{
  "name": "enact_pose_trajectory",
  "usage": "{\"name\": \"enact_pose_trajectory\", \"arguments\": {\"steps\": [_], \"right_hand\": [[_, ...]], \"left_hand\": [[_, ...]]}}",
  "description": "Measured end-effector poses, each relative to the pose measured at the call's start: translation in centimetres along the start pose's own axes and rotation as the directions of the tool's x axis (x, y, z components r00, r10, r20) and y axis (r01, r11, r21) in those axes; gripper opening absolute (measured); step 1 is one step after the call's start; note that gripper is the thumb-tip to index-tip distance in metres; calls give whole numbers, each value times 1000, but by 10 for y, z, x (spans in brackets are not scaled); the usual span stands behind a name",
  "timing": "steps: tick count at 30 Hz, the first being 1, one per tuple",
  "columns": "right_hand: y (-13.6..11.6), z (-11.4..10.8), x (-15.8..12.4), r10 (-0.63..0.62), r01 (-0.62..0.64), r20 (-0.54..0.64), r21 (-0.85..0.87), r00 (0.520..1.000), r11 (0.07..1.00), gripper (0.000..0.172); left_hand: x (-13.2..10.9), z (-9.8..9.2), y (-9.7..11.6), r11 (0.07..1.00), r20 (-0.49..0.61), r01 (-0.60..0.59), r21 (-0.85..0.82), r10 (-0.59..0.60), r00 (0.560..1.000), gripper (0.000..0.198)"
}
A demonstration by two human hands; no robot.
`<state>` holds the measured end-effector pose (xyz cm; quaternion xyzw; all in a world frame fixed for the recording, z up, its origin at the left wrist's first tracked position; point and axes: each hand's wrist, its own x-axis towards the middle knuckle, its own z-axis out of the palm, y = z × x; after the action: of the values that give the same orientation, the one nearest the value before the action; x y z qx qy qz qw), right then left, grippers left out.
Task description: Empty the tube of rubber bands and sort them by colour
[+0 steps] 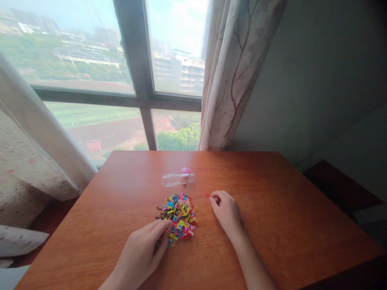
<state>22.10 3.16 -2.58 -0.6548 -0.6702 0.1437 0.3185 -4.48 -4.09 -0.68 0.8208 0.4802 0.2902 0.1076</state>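
Found on the wooden table (290,217): a loose heap of multicoloured elastic bands (180,211) — yellow, blue, black, pink and red. Clock readings taken from the heap, twelve pointing towards the window (145,101). Noted at eight o'clock: left hand (143,247), fingers curled, fingertips over the heap's near edge; impossible to tell whether gripping a band. Noted at two to three o'clock, clear of the heap: right hand (226,210), thumb and finger pinched on a red elastic band (207,195). Recorded at twelve o'clock: clear plastic packaging (173,180), with a small pink-purple item (186,170) just beyond — too indistinct to identify.
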Motion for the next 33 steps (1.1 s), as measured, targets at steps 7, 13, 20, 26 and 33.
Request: {"name": "enact_pose_trajectory", "arguments": {"steps": [7,13,20,26,33], "right_hand": [[-4,-2,-5,-12,14,-22,89,1000,996,13],[-27,-1,-40,-140,107,95,289,986,951,14],[-43,-10,-72,-321,238,218,337,922,911,11],[-46,-7,-75,-398,366,243,165,885,916,18],[-44,-2,-75,-386,363,172,150,906,920,15]], "left_hand": [[-2,0,0,1000,12,18,-11,-18,1000,20],[-3,2,1,999,102,34,-14,-32,994,20],[-2,-1,7,1000,147,23,-4,-22,989,20],[-2,-1,7,1000,155,1,6,-2,988,20],[-1,-2,9,999,178,-21,27,16,984,20]]}}
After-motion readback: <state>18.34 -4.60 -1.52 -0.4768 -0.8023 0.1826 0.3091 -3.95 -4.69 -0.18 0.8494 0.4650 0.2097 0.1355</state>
